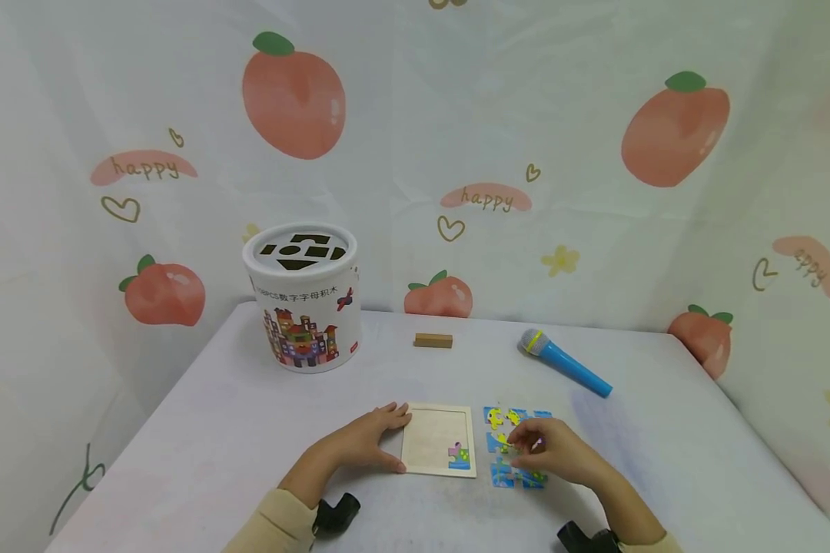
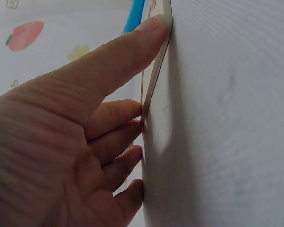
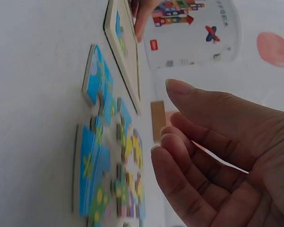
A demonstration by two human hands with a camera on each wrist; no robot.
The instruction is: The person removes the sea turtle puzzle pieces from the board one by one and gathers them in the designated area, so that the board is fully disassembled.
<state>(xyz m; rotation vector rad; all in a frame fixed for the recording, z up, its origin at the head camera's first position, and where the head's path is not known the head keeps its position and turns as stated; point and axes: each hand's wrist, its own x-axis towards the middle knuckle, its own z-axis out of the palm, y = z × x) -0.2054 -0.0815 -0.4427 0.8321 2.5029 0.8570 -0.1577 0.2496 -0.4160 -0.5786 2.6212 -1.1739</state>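
Note:
A wooden puzzle frame (image 1: 437, 474) lies flat on the table, with a few joined pieces (image 1: 459, 456) in its lower right corner. My left hand (image 1: 368, 440) rests at the frame's left side, thumb at the near corner and fingers spread toward the far one. In the left wrist view the thumb (image 2: 132, 45) touches the frame's edge (image 2: 157, 75). Several loose blue and yellow puzzle pieces (image 1: 503, 475) lie right of the frame. Above them hovers my right hand (image 1: 556, 452), its fingers loosely bent and nothing between thumb and fingertips in the right wrist view.
A white bucket (image 1: 349, 322) with shaped holes in its lid stands at the back left. Behind the frame lies a small wooden block (image 1: 433, 340). A blue toy microphone (image 1: 572, 367) lies at the back right. A printed curtain (image 1: 394, 92) hangs behind the table.

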